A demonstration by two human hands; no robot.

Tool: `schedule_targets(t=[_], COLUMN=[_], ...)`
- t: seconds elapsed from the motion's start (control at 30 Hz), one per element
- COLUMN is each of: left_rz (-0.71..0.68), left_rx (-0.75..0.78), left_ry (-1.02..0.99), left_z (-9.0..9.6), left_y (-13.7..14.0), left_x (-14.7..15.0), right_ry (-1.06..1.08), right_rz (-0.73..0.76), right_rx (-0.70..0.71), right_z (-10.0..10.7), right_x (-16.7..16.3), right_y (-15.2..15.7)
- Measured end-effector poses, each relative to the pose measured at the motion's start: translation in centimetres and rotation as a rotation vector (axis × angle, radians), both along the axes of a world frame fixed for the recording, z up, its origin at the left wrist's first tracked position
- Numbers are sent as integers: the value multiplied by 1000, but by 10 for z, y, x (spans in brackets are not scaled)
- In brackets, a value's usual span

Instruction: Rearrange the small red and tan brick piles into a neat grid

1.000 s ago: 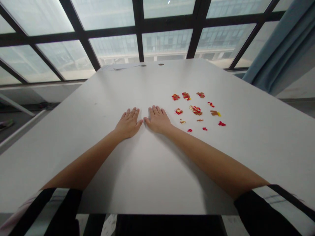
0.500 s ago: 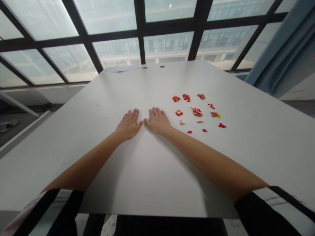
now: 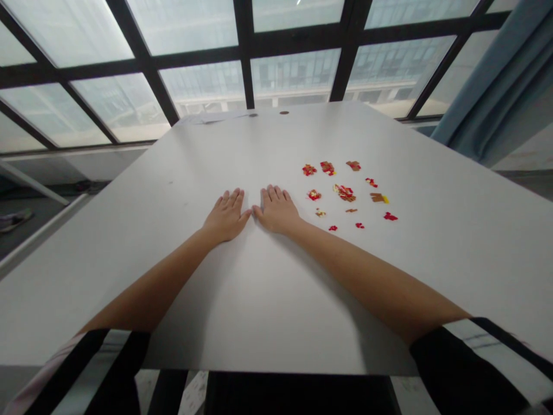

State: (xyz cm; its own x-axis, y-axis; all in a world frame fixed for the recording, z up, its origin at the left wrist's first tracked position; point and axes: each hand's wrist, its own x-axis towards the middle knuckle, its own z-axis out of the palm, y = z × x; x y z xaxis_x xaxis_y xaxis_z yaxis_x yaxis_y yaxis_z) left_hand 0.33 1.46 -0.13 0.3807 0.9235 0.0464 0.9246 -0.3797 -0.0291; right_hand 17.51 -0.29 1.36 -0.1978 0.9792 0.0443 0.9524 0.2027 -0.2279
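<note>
My left hand (image 3: 227, 217) lies flat, palm down, on the white table (image 3: 276, 311), fingers stretched out and holding nothing. Beside it my right hand (image 3: 277, 210) rests the same way, its thumb almost meeting the left thumb. To the right of the right hand are several small heaps of red, brown and yellow pieces, too small to name. The nearest heap is a red and cream one (image 3: 314, 195). A larger red and brown heap (image 3: 344, 193) sits in the middle of the group. Brown strips with a yellow piece (image 3: 379, 198) lie farther right. Neither hand touches them.
White sheets (image 3: 211, 119) lie at the table's far edge near two dark round spots, one of them a brown disc (image 3: 284, 113). Behind stands a dark-framed window (image 3: 294, 43), with a blue curtain (image 3: 479, 98) at the right.
The view has tilted slightly, so the table and heaps sit a little higher in the picture. Both hands stay in place on the table.
</note>
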Motion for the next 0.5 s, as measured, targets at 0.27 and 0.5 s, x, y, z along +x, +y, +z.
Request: schedule_targets(t=[0.27, 0.5], left_rz=[7, -8], left_rx=[23, 49], left_ry=[-5, -39], left_z=[2, 3], left_y=[-1, -2], left_x=[-2, -6], right_ry=[-6, -2], right_rz=[12, 17], right_rx=[20, 57], right_z=[2, 1], right_x=[-1, 0], right_y=[-1, -1])
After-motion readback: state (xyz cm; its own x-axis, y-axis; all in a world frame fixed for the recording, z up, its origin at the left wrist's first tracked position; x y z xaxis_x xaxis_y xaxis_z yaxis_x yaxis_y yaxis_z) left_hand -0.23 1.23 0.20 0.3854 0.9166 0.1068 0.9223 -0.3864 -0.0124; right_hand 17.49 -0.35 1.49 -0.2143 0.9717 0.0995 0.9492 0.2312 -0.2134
